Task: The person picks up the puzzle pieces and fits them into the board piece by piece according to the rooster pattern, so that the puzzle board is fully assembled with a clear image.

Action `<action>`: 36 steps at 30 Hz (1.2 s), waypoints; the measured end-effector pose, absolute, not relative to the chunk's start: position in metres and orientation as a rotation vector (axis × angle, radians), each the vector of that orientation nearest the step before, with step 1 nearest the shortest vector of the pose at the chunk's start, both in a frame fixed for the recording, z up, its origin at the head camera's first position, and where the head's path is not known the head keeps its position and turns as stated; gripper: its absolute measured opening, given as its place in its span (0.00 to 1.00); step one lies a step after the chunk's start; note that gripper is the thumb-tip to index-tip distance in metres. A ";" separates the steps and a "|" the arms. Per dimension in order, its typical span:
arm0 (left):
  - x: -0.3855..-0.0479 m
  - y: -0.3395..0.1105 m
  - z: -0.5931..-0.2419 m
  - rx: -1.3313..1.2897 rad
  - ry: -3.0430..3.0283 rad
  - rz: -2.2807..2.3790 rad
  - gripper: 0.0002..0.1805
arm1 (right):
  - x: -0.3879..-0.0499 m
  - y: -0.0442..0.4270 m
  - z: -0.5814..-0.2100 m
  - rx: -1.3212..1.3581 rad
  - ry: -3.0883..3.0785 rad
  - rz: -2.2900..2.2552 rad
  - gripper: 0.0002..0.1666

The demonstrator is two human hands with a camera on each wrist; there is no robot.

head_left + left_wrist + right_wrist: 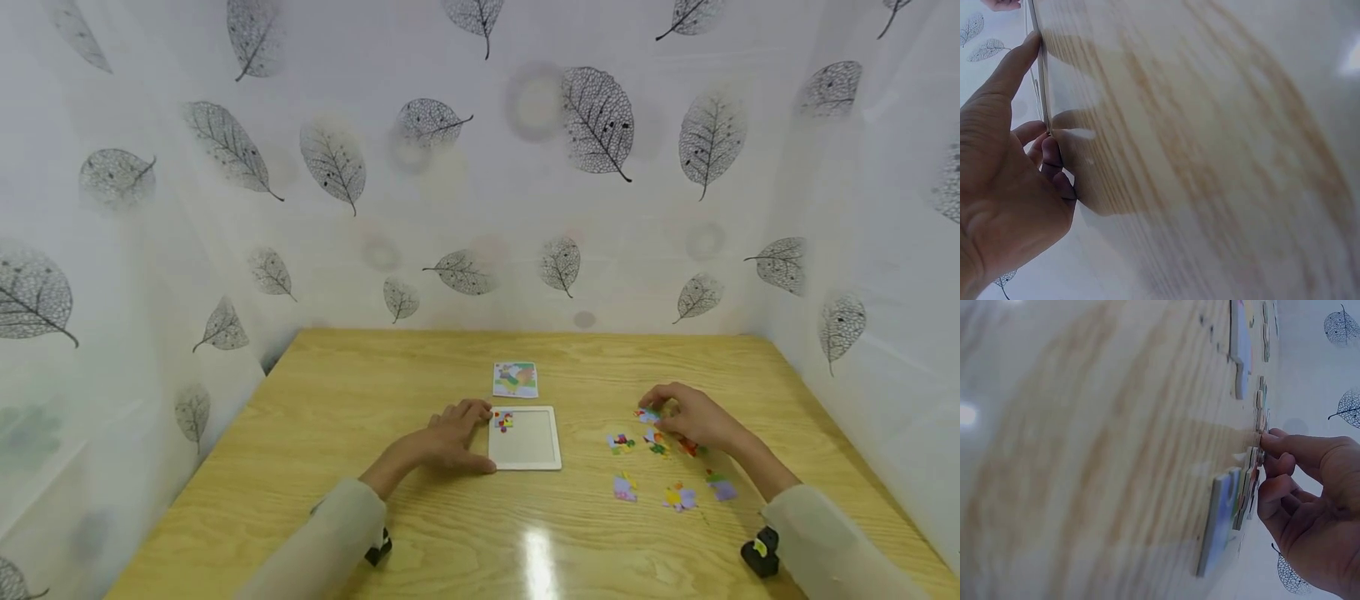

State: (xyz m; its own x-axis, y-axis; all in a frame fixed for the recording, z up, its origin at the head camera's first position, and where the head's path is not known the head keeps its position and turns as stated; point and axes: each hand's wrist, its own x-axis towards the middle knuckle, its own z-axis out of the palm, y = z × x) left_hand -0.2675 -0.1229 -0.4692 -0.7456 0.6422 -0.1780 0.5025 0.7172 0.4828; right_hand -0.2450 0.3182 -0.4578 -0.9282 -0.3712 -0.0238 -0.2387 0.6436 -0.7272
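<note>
My left hand [453, 437] rests along the left side of a white puzzle tray [557, 437], thumb by the near corner and fingertips by the far one. In the left wrist view its thumb and fingers touch the thin tray edge. A few joined colourful pieces [503, 420] lie in the tray's far left corner. My right hand [697, 417] is over loose pieces on the right. Its thumb and index finger pinch a light-blue and red puzzle piece [648, 414], low at the table. In the right wrist view the fingers partly hide that piece.
A printed picture card [515, 379] lies just beyond the tray. Several puzzle pieces are spread around the right hand, among them a purple one [624, 487], a yellow and purple one [680, 497] and a green and purple one [722, 486]. Leaf-patterned curtains [480, 167] surround the wooden table [360, 375].
</note>
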 end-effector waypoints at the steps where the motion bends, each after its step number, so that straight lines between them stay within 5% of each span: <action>1: -0.268 -0.123 -0.470 0.895 2.592 0.579 0.46 | -0.245 0.318 -0.458 -0.502 2.689 -1.151 0.15; 36: -0.271 -0.124 -0.479 0.879 2.609 0.601 0.47 | -0.254 0.272 -0.453 -0.604 2.535 -1.302 0.10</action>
State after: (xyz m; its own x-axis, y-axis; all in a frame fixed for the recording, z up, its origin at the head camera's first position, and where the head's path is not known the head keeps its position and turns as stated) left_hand -0.2713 -0.1238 -0.4795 -0.7584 0.6306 -0.1651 0.4948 0.7217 0.4840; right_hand -0.2536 0.2719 -0.4527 -0.8890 -0.4577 -0.0142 -0.2551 0.5208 -0.8147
